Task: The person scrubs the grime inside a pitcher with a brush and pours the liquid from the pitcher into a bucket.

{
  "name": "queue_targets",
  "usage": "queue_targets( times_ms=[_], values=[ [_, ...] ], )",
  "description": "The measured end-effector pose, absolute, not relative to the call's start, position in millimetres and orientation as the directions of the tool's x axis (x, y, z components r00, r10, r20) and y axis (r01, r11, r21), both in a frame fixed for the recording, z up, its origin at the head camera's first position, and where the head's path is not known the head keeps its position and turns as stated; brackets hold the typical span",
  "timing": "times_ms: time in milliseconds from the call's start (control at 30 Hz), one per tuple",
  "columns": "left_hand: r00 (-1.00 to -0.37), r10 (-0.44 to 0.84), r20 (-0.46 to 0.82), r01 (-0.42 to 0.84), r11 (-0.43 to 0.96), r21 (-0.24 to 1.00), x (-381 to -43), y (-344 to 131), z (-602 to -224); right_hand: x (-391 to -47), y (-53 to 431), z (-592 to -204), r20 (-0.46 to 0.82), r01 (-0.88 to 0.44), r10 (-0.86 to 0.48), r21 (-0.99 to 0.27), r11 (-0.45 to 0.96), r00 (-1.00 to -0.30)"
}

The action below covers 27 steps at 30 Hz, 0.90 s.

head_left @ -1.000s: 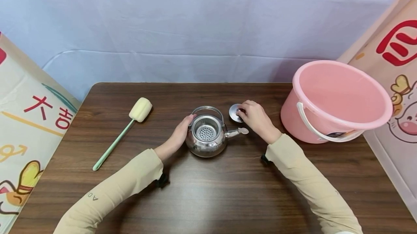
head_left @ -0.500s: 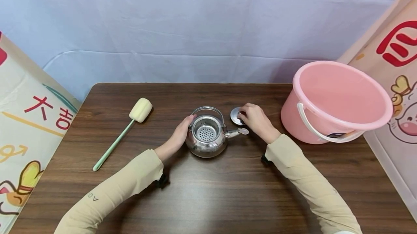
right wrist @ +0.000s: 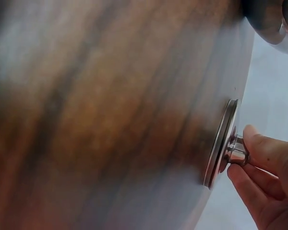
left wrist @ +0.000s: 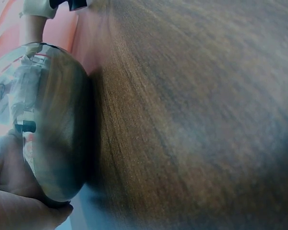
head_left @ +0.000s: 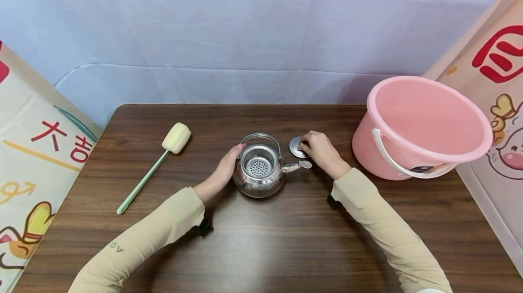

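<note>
A shiny steel teapot [head_left: 261,186] stands upright at the middle of the table, its top uncovered and a perforated strainer [head_left: 258,166] showing inside. Against its left side lies my left hand [head_left: 222,168], fingers extended along the wall; part of them is hidden behind the pot. To the right of the pot, my right hand [head_left: 320,150] pinches the knob of a round steel lid [right wrist: 222,143] between thumb and fingers. The lid lies level, close over or on the table beyond the spout [head_left: 293,166]; contact is hard to tell.
A pink bucket [head_left: 367,148] with a white handle stands at the right. To the left lies a sponge brush [head_left: 176,138] with a green handle. The wooden table [head_left: 261,247] ends at a pale cloth backdrop [head_left: 229,34].
The lid has shifted slightly right and toward me with my right hand, mostly in the first half second. My left hand and the teapot have kept their places.
</note>
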State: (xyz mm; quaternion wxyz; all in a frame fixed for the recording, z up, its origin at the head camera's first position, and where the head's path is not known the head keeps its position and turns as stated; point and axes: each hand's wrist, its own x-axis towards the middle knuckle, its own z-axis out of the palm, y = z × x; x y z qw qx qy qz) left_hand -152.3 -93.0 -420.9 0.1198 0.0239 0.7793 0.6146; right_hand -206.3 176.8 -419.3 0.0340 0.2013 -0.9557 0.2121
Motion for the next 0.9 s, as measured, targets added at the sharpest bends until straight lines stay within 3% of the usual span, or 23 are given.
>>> queue_targets(
  times_ms=[333, 900],
  values=[
    [-0.968, 0.197, -0.156, -0.112, 0.219, 0.969, -152, -93, -419, -209, 178, -417, 0.133, -0.391, -0.369, -0.369, 0.843, -0.920],
    [-0.970, 0.188, -0.154, -0.106, 0.244, 0.964, -154, -93, -421, -204, 172, -381, 0.128, -0.419, -0.399, -0.323, 0.849, -0.908]
  ],
)
